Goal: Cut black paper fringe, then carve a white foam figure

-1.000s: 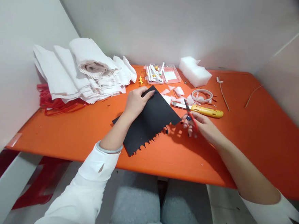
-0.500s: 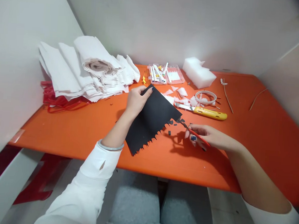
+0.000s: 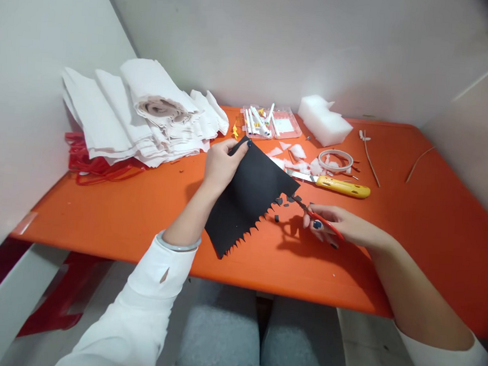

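Note:
My left hand point(image 3: 222, 163) pinches the top corner of a black sheet point(image 3: 254, 186), holding it tilted above the table. The sheet's lower right edge is cut into a row of jagged points. My right hand point(image 3: 328, 222) is closed round the red handles of a pair of scissors point(image 3: 322, 220). Their dark blades meet the sheet near its right corner. Small black scraps point(image 3: 277, 218) lie on the table below the cut edge. Part of the handles is hidden by my fingers.
Behind the sheet lie a yellow utility knife point(image 3: 344, 186), a tape roll point(image 3: 335, 161) and white foam bits point(image 3: 298, 151). Farther back are a box of markers point(image 3: 287, 127) and a foam block point(image 3: 323, 121). White paper or cloth point(image 3: 115, 118) is piled at left; wires point(image 3: 371, 158) lie right.
The black sheet has shifted very slightly, its right corner a little to the right. Both hands keep their grips, and the scissors stay at the jagged edge.

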A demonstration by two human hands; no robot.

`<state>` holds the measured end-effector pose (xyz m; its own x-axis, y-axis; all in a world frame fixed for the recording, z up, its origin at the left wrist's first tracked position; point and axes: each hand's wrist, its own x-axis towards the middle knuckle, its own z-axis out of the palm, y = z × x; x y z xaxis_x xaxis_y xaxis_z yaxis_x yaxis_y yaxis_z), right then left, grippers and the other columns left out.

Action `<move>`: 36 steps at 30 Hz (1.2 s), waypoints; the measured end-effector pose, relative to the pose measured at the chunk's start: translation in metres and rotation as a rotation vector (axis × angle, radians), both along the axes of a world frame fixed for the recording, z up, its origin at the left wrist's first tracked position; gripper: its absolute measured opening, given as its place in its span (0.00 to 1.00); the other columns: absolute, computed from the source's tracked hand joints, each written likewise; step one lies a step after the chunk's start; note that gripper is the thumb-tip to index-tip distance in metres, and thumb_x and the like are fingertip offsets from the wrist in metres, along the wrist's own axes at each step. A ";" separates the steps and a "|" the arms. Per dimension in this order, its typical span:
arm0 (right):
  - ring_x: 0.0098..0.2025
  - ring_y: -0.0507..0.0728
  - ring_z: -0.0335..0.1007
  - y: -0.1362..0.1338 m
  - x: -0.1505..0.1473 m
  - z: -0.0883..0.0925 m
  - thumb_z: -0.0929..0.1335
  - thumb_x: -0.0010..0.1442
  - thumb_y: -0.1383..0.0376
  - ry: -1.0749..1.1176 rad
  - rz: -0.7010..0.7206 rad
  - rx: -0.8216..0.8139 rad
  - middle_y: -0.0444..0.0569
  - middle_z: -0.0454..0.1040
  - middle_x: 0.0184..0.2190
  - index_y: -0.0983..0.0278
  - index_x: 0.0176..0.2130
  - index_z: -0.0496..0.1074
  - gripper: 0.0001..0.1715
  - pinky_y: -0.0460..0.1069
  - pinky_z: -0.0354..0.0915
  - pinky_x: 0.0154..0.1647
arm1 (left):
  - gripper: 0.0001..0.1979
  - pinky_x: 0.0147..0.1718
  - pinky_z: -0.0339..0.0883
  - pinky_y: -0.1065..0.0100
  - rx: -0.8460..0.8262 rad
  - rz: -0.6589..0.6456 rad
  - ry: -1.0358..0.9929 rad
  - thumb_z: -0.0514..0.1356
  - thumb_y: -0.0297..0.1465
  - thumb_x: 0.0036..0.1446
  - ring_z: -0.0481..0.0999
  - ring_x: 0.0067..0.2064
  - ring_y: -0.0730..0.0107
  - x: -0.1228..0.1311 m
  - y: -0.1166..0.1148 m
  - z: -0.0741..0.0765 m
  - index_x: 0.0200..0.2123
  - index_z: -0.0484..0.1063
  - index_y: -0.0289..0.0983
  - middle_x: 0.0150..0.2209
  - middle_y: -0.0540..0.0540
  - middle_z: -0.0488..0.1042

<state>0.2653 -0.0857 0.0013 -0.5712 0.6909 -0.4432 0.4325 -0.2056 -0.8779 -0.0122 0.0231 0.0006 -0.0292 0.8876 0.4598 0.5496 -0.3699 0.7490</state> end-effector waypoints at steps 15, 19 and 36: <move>0.19 0.45 0.58 0.000 -0.001 -0.003 0.66 0.60 0.54 -0.006 -0.018 -0.008 0.39 0.66 0.24 0.64 0.38 0.64 0.16 0.43 0.56 0.21 | 0.21 0.23 0.46 0.69 -0.007 0.009 0.013 0.58 0.43 0.56 0.54 0.23 0.76 0.007 -0.006 0.001 0.18 0.58 0.37 0.19 0.53 0.54; 0.19 0.45 0.58 0.000 -0.001 -0.004 0.66 0.60 0.54 -0.009 -0.026 -0.006 0.39 0.66 0.23 0.64 0.38 0.64 0.15 0.43 0.56 0.21 | 0.21 0.23 0.47 0.69 -0.031 0.002 -0.010 0.57 0.43 0.56 0.54 0.24 0.75 0.008 -0.006 -0.002 0.19 0.58 0.37 0.19 0.53 0.53; 0.20 0.46 0.58 -0.002 -0.003 0.000 0.66 0.60 0.53 -0.009 -0.031 -0.012 0.39 0.65 0.24 0.63 0.37 0.64 0.17 0.44 0.56 0.21 | 0.20 0.24 0.47 0.69 -0.024 -0.001 -0.018 0.58 0.42 0.56 0.54 0.24 0.76 0.006 -0.004 -0.005 0.19 0.59 0.36 0.20 0.53 0.53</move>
<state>0.2625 -0.0876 0.0014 -0.5458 0.7028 -0.4562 0.4334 -0.2292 -0.8716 -0.0067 0.0196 -0.0042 -0.0358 0.8985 0.4376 0.5358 -0.3523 0.7673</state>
